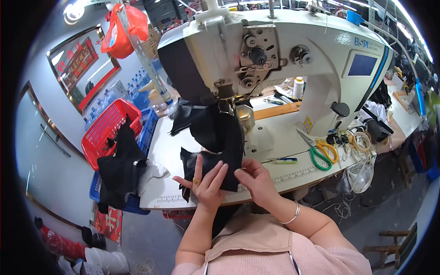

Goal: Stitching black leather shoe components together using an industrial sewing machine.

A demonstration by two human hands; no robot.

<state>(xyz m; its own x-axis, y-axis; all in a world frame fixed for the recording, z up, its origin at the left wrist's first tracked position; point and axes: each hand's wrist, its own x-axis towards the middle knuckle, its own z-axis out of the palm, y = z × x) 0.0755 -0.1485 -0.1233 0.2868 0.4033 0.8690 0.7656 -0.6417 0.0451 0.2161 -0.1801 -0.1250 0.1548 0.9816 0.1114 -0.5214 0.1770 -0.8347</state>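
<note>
- We see the black material [213, 160] on the white tabletop [158, 153], reaching from under the needle area of the sewing machine [192, 68] to the tabletop's near edge.
- We find the left hand [209, 189] over its near part, fingers spread wide, the two on the right lying across the dark surface; the thumb is hidden from us.
- We see the right hand [262, 184] at the material's right edge, fingers curled and narrow, tips just beside or touching it; we cannot tell whether they pinch it.
- To the right of that hand, we note small snips [283, 160] and green-handled scissors [321, 159], both apart from the fingers.
</note>
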